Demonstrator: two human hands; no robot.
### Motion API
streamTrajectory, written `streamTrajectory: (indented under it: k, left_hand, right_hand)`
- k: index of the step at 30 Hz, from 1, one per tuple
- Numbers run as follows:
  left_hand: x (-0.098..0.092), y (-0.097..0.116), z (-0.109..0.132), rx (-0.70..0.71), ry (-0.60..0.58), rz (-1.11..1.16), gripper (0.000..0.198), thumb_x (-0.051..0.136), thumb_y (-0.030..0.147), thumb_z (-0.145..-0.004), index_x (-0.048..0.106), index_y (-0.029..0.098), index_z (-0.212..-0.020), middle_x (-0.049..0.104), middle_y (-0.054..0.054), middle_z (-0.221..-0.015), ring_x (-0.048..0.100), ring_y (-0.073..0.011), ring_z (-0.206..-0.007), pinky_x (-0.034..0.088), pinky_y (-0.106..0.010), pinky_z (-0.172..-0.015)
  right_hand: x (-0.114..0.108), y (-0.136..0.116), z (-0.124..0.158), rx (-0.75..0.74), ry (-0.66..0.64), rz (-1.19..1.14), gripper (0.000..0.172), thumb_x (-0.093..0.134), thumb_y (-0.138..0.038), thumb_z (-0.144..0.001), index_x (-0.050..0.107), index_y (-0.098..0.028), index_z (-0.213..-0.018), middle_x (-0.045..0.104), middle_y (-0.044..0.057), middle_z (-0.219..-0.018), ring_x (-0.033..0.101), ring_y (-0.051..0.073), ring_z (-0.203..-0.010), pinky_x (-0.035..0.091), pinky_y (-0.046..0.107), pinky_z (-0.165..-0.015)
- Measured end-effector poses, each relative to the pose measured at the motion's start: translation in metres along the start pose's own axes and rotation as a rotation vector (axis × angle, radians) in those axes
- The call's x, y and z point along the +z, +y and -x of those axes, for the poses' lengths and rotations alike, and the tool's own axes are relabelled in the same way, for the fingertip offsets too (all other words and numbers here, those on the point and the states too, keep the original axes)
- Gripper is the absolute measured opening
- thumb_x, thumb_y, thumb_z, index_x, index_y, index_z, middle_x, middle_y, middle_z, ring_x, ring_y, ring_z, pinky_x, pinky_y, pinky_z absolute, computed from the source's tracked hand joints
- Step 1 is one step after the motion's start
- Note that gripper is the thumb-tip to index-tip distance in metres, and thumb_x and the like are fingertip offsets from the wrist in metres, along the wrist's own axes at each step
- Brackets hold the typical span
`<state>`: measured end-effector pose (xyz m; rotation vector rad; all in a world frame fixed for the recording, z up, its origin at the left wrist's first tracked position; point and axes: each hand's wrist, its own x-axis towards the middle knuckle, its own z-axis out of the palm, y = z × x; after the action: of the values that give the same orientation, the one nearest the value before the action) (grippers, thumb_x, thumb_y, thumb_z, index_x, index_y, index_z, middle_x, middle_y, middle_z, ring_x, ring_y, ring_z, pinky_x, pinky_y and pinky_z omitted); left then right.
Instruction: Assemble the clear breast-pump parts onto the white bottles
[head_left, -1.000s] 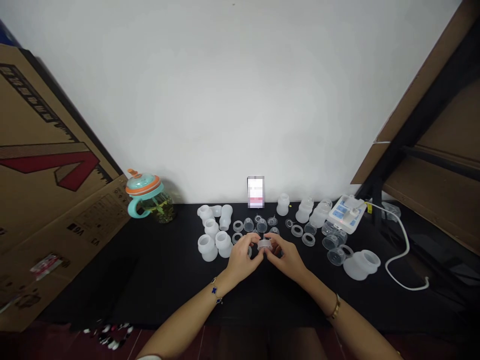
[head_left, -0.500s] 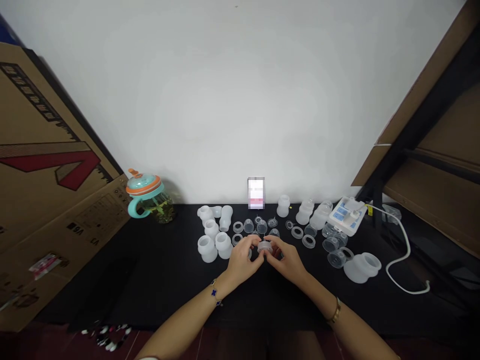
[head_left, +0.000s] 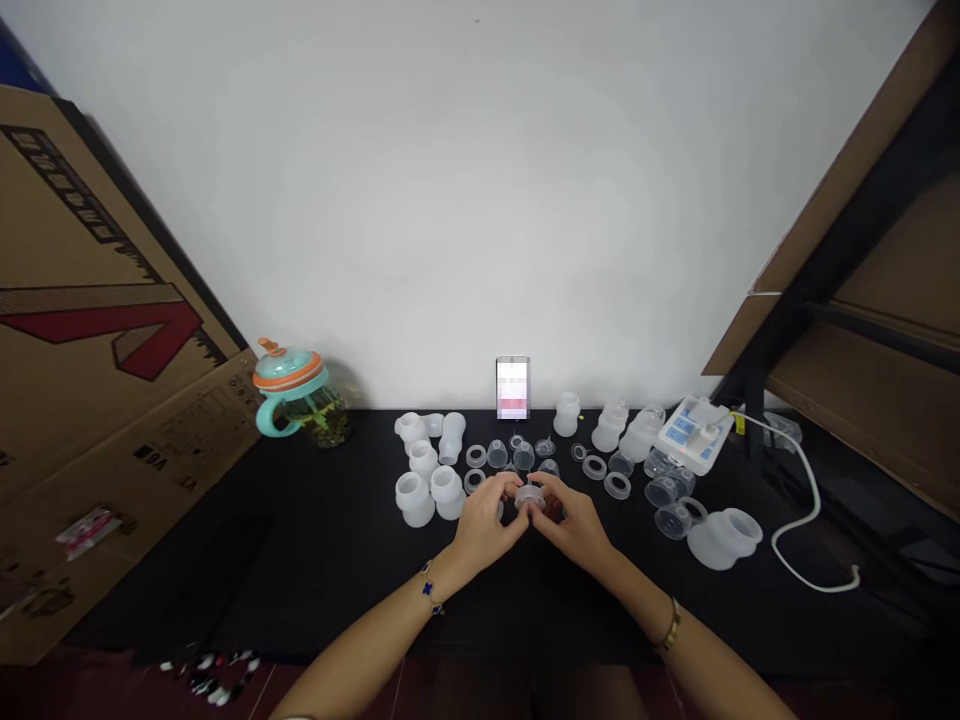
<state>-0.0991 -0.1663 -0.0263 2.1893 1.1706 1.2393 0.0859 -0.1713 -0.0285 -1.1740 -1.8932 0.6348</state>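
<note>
Between both hands is a small translucent ring-shaped part point(head_left: 530, 495), held above the black table. My left hand point(head_left: 486, 520) pinches its left side with thumb and fingers. From the right, my right hand point(head_left: 571, 520) grips the same part, its fingertips close to those of the left. Several clear caps and rings lie just beyond the hands, among them a ring point(head_left: 476, 456) and a clear cap point(head_left: 523, 456). White bottles point(head_left: 448, 492) stand in a group to the left of my left hand. Further rings point(head_left: 617, 486) lie to the right of my right hand.
A lit phone point(head_left: 513, 388) leans on the wall. At the left stands a teal-lidded jug point(head_left: 322, 412) beside a cardboard box point(head_left: 97, 400). On the right are more bottles point(head_left: 611, 427), a wide bottle point(head_left: 724, 538) and a power strip point(head_left: 694, 434) with a white cable.
The view has shifted very slightly. Both hands keep their hold on the ring-shaped part in nearly the same place.
</note>
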Motion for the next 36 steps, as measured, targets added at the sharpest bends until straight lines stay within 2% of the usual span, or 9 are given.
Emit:
streamTrajectory:
  k: [8, 17, 23, 36]
  left_hand:
    - [0.0007, 0.0004, 0.0015, -0.011, 0.007, -0.018, 0.022, 0.061, 0.017, -0.084, 0.056, 0.023, -0.104, 0.065, 0.0, -0.09, 0.061, -0.0174, -0.082, 0.05, -0.031, -0.075]
    - [0.0013, 0.0006, 0.0016, 0.012, 0.027, -0.03, 0.016, 0.061, 0.017, -0.083, 0.058, 0.023, -0.097, 0.067, -0.001, -0.092, 0.061, -0.0168, -0.081, 0.05, -0.03, -0.074]
    - [-0.001, 0.004, 0.0008, 0.021, 0.03, -0.028, 0.015, 0.06, 0.016, -0.083, 0.058, 0.023, -0.096, 0.065, -0.001, -0.088, 0.06, -0.0167, -0.079, 0.05, -0.03, -0.073]
    - [-0.0011, 0.0049, 0.0, 0.014, 0.027, -0.012, 0.014, 0.06, 0.016, -0.083, 0.057, 0.023, -0.095, 0.065, 0.0, -0.086, 0.06, -0.0162, -0.077, 0.049, -0.029, -0.071]
  right_hand:
    - [0.0026, 0.0035, 0.0016, -0.068, 0.036, 0.144, 0.039, 0.059, -0.028, -0.088, 0.063, -0.021, -0.125, 0.068, 0.0, -0.075, 0.062, 0.015, -0.061, 0.05, 0.025, -0.061]
    - [0.0029, 0.0043, 0.0031, -0.173, 0.087, 0.234, 0.036, 0.058, -0.028, -0.09, 0.065, -0.018, -0.124, 0.074, 0.005, -0.083, 0.066, 0.016, -0.063, 0.053, 0.026, -0.062]
    - [0.0026, 0.0043, 0.0039, -0.208, 0.106, 0.241, 0.035, 0.057, -0.029, -0.091, 0.065, -0.019, -0.124, 0.076, 0.006, -0.09, 0.067, 0.015, -0.063, 0.055, 0.025, -0.062]
    - [0.0043, 0.0066, 0.0041, -0.233, 0.137, 0.268, 0.034, 0.056, -0.03, -0.093, 0.066, -0.018, -0.123, 0.076, 0.006, -0.087, 0.067, 0.015, -0.062, 0.054, 0.025, -0.06]
